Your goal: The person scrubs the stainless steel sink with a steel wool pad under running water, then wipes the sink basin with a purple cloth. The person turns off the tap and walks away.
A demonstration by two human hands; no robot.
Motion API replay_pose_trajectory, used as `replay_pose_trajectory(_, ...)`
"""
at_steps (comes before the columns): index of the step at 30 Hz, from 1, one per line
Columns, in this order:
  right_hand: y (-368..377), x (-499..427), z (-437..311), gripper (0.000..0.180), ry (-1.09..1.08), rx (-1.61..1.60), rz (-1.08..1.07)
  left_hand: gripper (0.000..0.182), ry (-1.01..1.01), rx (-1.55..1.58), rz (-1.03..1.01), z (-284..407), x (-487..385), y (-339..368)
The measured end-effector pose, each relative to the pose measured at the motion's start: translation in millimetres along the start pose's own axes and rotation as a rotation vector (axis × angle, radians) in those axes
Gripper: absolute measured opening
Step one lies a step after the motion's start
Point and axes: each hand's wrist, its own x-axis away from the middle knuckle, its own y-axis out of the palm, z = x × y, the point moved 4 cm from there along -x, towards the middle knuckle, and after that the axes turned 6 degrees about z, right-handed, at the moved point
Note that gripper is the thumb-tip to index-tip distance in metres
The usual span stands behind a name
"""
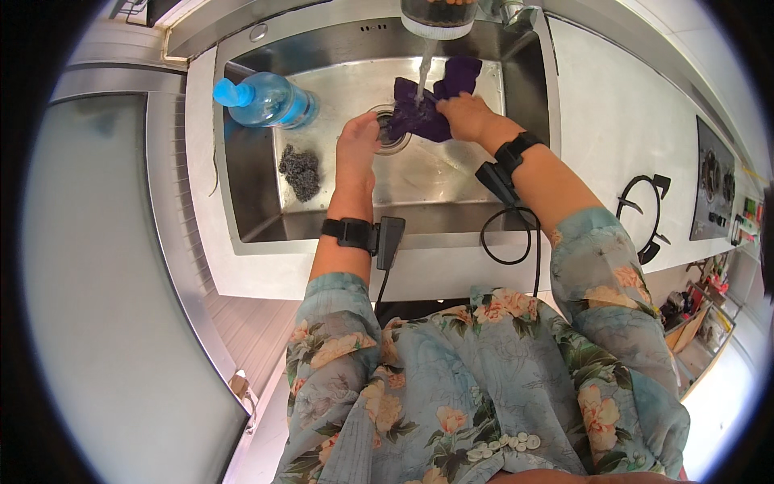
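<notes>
A wet purple cloth [428, 115] hangs over the stainless steel sink [441, 181], under water running from the tap fitting [438, 21]. My right hand [468, 118] grips the cloth at its right side. Just left of the cloth is my left hand [360, 145], slightly blurred, its fingers raised near the drain [392, 142]; whether it touches the cloth I cannot tell. A clear blue plastic bottle with a blue cap [272, 101] leans at the sink's left wall. Below it, a grey steel wool scourer [300, 174] lies on the sink floor.
On the white counter [611, 121] to the right lies a black metal pan support [642, 212], with a gas hob [713, 181] beyond. Cables run down from black devices strapped to both wrists. A frosted glass door panel [103, 272] stands at the left.
</notes>
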Motion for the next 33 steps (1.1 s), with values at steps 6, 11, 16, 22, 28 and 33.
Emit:
replay_pose_trajectory(6, -39.6, -6.6, -4.2, 0.035, 0.362, -1.920, 0.329, 0.053, -0.201, 0.156, -0.109, -6.0, 7.8, 28.2)
replay_pose_trajectory(11, -54.4, 22.4, -30.4, 0.044, 0.223, -2.153, 0.115, 0.089, -0.296, 0.598, -0.352, 4.9, -6.6, 76.6)
replay_pose_trajectory(16, -50.4, 66.0, -49.6, 0.053, 0.313, -1.734, 0.277, 0.057, -0.244, 0.762, -0.249, 10.0, -32.7, 84.8)
replay_pose_trajectory(22, -59.5, 56.9, -73.4, 0.050, 0.129, -0.930, 0.650, 0.029, -0.222, 0.595, -0.034, -1.1, -25.4, 87.9)
replay_pose_trajectory(28, -64.2, -17.1, -19.6, 0.036, 0.421, -0.759, 0.622, 0.024, -0.154, 0.618, 0.046, -1.7, -3.4, 101.5)
replay_pose_trajectory(33, -66.2, 17.3, -47.0, 0.029, 0.076, -0.822, 0.793, 0.041, -0.087, 0.647, -0.084, 18.1, -18.0, 88.5)
